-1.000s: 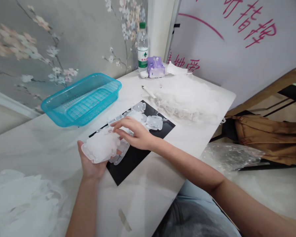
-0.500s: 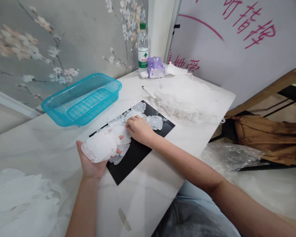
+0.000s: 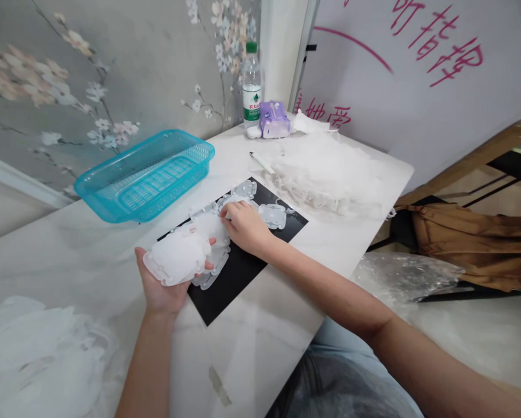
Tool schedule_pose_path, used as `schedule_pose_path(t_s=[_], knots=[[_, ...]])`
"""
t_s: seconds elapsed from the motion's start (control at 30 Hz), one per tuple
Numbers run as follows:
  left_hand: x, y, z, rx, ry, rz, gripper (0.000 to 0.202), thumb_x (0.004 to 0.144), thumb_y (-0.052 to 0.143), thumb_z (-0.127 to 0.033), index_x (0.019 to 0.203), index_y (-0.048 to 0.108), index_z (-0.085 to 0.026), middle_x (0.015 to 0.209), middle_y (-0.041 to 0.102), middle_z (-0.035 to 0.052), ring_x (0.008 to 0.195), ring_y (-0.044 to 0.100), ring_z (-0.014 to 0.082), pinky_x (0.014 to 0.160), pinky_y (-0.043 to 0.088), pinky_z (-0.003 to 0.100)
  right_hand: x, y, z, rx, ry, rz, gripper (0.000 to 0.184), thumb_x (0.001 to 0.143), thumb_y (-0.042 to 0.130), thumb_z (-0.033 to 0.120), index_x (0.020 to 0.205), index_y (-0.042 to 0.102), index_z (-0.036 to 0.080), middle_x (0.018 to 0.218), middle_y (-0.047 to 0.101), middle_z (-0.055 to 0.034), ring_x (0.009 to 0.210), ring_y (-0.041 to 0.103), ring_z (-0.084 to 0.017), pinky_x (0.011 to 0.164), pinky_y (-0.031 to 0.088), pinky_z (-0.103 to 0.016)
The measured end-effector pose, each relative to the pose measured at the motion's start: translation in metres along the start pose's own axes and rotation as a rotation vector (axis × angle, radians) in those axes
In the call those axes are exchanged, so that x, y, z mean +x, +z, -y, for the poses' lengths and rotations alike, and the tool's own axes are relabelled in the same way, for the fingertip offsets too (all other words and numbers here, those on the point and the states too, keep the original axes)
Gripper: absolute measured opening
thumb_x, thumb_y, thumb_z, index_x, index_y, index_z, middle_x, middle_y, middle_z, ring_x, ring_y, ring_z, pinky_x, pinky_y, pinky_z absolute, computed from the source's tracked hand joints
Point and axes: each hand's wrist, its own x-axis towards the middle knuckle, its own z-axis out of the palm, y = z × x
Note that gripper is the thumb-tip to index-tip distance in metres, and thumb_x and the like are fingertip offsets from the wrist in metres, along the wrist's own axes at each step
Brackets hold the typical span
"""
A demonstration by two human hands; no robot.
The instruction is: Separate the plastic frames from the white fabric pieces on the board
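My left hand point(image 3: 162, 290) is palm up over the table's near part and holds a stack of white translucent plastic pieces point(image 3: 177, 258). My right hand point(image 3: 243, 226) rests on the black mat point(image 3: 238, 273), fingers curled and pinching at a white plastic piece point(image 3: 208, 223) beside the stack. More of these flat white pieces point(image 3: 272, 215) lie scattered on the mat's far end.
A blue plastic basket point(image 3: 145, 174) stands at the left. A heap of white mesh bags point(image 3: 330, 174) lies at the far right of the white table point(image 3: 252, 348). A water bottle point(image 3: 251, 81), a purple tissue pack point(image 3: 274, 118) and a pen point(image 3: 263, 163) sit at the back.
My right hand slid away from the stack in my left hand, toward the far pieces on the mat, and curled down onto one. The left hand barely moved.
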Motion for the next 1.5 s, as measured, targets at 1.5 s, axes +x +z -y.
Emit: schedule_pose_path(t_s=[1.5], knots=[[0.0,0.0,0.003,-0.179,0.056,-0.068,0.067,0.077,0.049,-0.071,0.106,0.07,-0.015,0.095,0.073,0.0136,0.072,0.07,0.0323,0.037,0.049,0.03,-0.005,0.01,-0.002,-0.086,-0.278,0.129,0.034,0.087,0.045,0.011,0.118,0.059,0.016,0.122,0.06,-0.0123,0.112,0.048,-0.027,0.097,0.038,-0.043]])
